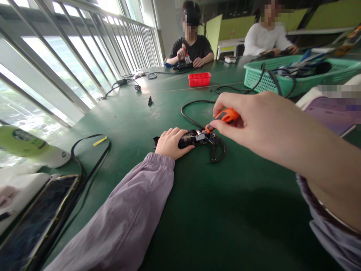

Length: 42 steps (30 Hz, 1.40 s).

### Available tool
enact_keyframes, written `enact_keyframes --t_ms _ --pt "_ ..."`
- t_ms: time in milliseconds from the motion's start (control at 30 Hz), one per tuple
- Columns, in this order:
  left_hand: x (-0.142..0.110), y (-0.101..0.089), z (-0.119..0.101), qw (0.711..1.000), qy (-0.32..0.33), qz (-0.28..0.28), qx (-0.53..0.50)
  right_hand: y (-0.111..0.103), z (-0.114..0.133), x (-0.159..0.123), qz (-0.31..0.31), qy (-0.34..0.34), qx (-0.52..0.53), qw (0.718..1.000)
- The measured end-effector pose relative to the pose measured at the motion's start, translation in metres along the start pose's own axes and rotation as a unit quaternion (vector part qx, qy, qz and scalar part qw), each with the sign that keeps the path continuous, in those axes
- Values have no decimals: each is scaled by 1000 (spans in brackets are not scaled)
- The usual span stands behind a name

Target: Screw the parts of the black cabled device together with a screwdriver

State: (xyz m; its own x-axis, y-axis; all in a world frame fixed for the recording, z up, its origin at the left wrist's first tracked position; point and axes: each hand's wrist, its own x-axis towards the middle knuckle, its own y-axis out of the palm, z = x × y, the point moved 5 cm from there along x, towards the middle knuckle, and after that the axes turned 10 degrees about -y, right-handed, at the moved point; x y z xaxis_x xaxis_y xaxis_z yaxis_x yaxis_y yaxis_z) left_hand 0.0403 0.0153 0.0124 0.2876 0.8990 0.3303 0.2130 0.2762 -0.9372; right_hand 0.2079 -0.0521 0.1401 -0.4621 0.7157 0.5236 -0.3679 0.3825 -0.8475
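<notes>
On the green table lies a black corded device (187, 139) with its inside parts and thin wires showing at the right end. My left hand (172, 143) is wrapped over its left part and presses it against the table. In my right hand (245, 116) is a screwdriver (228, 115) with an orange and dark grey handle. Its shaft points down and left into the uncovered end of the device; whether the tip sits in a screw is too small to tell. A black cable (222, 152) curls beside that end.
A red tray (199, 79) and a small black part (150, 101) lie farther back. At right stands a green basket (265, 77) with cables and tools. A phone (39, 222), strap (94, 169) and bottle (31, 146) are at left. Two people sit across.
</notes>
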Motion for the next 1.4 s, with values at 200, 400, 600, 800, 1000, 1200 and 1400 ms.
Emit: enact_keyframes --t_ms 200,400,600,800,1000,1200,1400 --pt "0 -1 0 1000 0 0 -1 -1 -3 -1 -11 18 -3 1000" --pt "0 -1 0 1000 -2 -1 -2 0 2 3 36 61 -48 996" --pt "0 -1 -1 1000 -1 5 -4 -2 2 2 7 21 -34 999" --pt "0 -1 0 1000 -3 1 -7 1 -5 2 38 61 -73 995" --pt "0 -2 -1 1000 -2 1 -7 0 -2 2 25 33 -48 998" --pt "0 -2 -1 1000 -4 0 -5 1 -1 2 43 30 -65 997" --pt "0 -1 0 1000 -1 0 -6 0 2 1 39 29 -52 997"
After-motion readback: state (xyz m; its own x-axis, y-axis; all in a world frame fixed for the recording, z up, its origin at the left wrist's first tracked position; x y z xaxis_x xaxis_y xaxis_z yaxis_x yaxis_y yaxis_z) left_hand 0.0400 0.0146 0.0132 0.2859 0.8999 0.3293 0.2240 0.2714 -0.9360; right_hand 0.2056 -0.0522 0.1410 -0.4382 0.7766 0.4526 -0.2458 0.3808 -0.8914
